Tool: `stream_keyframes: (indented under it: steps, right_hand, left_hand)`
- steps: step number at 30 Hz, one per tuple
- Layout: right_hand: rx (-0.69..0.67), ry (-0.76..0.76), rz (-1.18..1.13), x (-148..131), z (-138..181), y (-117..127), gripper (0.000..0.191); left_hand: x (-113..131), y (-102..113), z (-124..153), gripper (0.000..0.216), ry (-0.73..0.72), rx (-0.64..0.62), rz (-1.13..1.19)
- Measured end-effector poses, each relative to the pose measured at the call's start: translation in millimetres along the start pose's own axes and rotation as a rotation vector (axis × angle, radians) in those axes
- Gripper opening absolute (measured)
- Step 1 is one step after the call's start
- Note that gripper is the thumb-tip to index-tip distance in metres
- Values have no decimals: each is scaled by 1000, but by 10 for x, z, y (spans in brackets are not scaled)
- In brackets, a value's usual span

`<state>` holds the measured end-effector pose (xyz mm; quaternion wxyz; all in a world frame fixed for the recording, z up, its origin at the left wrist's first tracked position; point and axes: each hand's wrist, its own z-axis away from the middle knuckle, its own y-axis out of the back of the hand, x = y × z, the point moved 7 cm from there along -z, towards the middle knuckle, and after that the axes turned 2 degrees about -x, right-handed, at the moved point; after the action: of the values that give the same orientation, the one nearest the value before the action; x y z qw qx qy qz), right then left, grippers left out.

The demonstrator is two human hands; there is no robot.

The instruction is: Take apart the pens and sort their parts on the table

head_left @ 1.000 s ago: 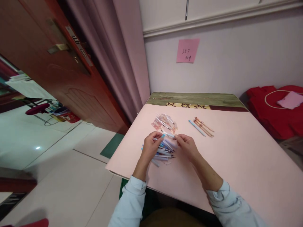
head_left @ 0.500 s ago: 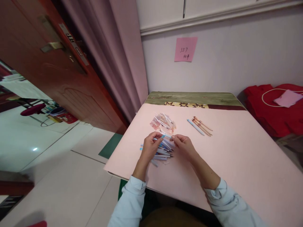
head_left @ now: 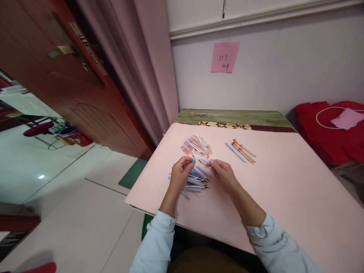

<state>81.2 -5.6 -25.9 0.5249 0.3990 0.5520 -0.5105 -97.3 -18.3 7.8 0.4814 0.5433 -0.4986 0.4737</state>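
My left hand and my right hand hover close together over a pink table mat. The left pinches a small blue cap at its fingertips. The right pinches the end of a thin pale blue pen that points toward the cap; a small gap separates the two. Under the hands lies a pile of blue and white pens. Just beyond is a heap of clear pinkish wrappers and pen parts.
A few finished pens, one blue and the others orange-brown, lie in a row to the right. The green table edge meets the wall, which carries a pink note. Red cloth lies at right; a door and curtain stand at left.
The hands have drawn slightly apart, and the blue cap in my left hand is now separated from the pen in my right.
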Motion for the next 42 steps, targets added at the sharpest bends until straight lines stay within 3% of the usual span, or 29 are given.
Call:
stream_keyframes:
  steps: [4,12,16,23,26,29,36,42]
  right_hand:
    - [18,0,7,36,-13,15,47]
    - [16,-15,39,30,11,1,48]
    - [24,-33,91,43,26,1,49]
    - [20,-33,156,82,34,-15,50]
    - [25,-46,129,124,29,-12,50]
    - [13,-48,101,150,23,-16,49]
    - [7,-50,98,135,30,-25,47]
    - [1,-23,64,98,23,-38,49]
  left_hand:
    - [-123,71,-7,27,51,52,83]
    - [-262,491,-45,47,64,332,183]
    - [-237,669,-32,47,-24,410,40]
    - [-208,704,-52,29,-167,303,-621]
    - [-251,642,-89,29,-169,225,-751]
    - [-314,646,-97,31,-128,220,-722]
    - [-486,842,-94,31,-21,352,-497]
    - [-429,861,-180,28,-10,290,-548]
